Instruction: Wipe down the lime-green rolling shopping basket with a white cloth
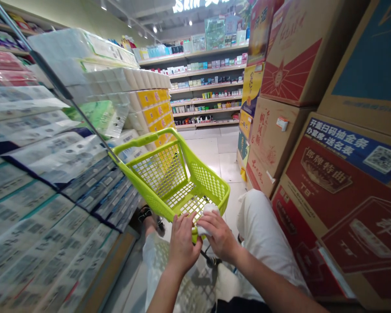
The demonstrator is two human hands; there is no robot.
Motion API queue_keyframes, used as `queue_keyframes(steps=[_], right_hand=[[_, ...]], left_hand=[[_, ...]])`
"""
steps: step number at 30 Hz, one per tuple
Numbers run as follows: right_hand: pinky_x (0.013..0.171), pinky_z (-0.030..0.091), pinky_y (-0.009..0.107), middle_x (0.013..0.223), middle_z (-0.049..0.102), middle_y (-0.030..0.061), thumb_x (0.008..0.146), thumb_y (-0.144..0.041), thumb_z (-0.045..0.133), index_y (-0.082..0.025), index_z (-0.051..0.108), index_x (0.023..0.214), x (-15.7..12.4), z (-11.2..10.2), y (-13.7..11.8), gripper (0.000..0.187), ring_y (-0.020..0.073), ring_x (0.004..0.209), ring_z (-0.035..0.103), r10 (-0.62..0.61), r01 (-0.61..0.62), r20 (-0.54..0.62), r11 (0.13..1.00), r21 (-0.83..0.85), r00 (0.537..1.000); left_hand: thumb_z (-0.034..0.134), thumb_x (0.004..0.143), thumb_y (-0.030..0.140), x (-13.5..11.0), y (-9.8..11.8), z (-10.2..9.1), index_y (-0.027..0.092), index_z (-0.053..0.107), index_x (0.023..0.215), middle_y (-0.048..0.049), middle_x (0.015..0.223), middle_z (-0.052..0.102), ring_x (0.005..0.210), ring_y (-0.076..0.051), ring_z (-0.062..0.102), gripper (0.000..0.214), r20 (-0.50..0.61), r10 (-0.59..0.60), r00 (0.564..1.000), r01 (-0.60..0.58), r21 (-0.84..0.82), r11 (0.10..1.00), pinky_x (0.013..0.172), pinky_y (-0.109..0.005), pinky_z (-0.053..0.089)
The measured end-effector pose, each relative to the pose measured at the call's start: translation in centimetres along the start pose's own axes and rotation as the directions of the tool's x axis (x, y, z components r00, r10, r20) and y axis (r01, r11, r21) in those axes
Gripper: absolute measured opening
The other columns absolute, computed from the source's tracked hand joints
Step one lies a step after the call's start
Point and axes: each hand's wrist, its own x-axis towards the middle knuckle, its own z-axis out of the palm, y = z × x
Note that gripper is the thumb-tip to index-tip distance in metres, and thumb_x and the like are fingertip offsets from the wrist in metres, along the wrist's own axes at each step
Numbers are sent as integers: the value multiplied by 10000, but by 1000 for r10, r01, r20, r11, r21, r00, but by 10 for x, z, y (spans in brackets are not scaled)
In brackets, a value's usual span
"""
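Observation:
A lime green plastic shopping cart (211, 184) stands in the aisle right in front of me, its basket empty. At its near rim both my hands meet around a crumpled white cloth or tissue (207, 212). My right hand (220, 237) has its fingers closed on the white wad. My left hand (181, 243) is curled beside it, fingertips touching the wad and the cart's edge. My knees in white trousers (263, 234) show below and to the right.
Shelves of wrapped tissue packs (52, 174) crowd the left side. Stacked cardboard cartons (329, 174) wall the right. The tiled aisle floor (224, 152) runs ahead to far shelves of small goods (208, 87).

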Motion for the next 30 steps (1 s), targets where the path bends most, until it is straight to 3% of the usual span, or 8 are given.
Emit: queue_keyframes(steps=[3,7,10,15,19,24,26,30], right_hand=[[1087,372,475,1159,646,84,888,-102,442,-202,573,1216,6,-17,32,367,207,1198,532,-2,0,-36,999,-44,999],[1088,366,516,1174,643,99,902,-125,457,-192,594,1191,11,-35,67,328,233,1224,516,127,-145,-172,985,-96,977],[1096,355,522,1180,641,103,900,-121,449,-185,590,1199,5,-22,49,337,239,1251,493,132,-153,-198,984,-92,971],[1116,339,492,1248,611,90,894,-108,432,-194,524,1299,-7,8,-5,424,219,1303,446,-5,3,-54,1000,-24,999],[1098,366,487,1224,629,83,889,-109,448,-213,544,1283,-2,-4,15,419,221,1251,498,-17,16,-62,1000,-27,998],[1080,381,526,1209,634,96,883,-115,467,-217,591,1235,4,-23,52,387,257,1247,504,150,-176,-263,981,-79,953],[1090,369,525,1213,634,93,878,-102,453,-219,587,1245,2,-17,41,408,254,1261,494,151,-175,-255,981,-78,955],[1104,362,488,1246,623,85,877,-105,442,-212,532,1311,-5,3,2,456,230,1286,472,4,-5,-72,1000,-19,997]], left_hand=[[527,765,188,-1,-3,-4,173,432,1325,-97,1043,622,1166,-273,505,568,5,16,1000,-16,-11,1000,1112,-534,290],[524,767,177,0,-1,-5,169,463,1292,-98,1042,621,1178,-270,499,529,5,10,1000,-10,-15,1000,1121,-531,278],[530,767,188,1,3,-3,171,475,1290,-98,1039,627,1186,-280,495,527,6,-12,1000,12,-12,1000,1118,-540,275],[549,699,154,0,4,-4,167,489,1283,-101,1097,630,1177,-290,497,587,21,-3,1000,3,-6,1000,1115,-545,275],[526,752,162,-1,1,-9,162,486,1282,-91,1043,640,1162,-275,508,532,13,22,1000,-22,2,1000,1103,-541,301],[532,753,157,-1,4,-9,158,501,1262,-85,994,639,1157,-280,513,510,-8,12,1000,-12,14,1000,1101,-548,306],[530,756,158,-1,5,-8,157,500,1264,-86,992,640,1157,-283,512,508,-8,5,1000,-5,14,1000,1097,-553,307],[549,724,144,-2,4,-6,152,496,1265,-94,1048,640,1158,-289,509,544,-4,16,1000,-16,12,1000,1098,-556,300]])
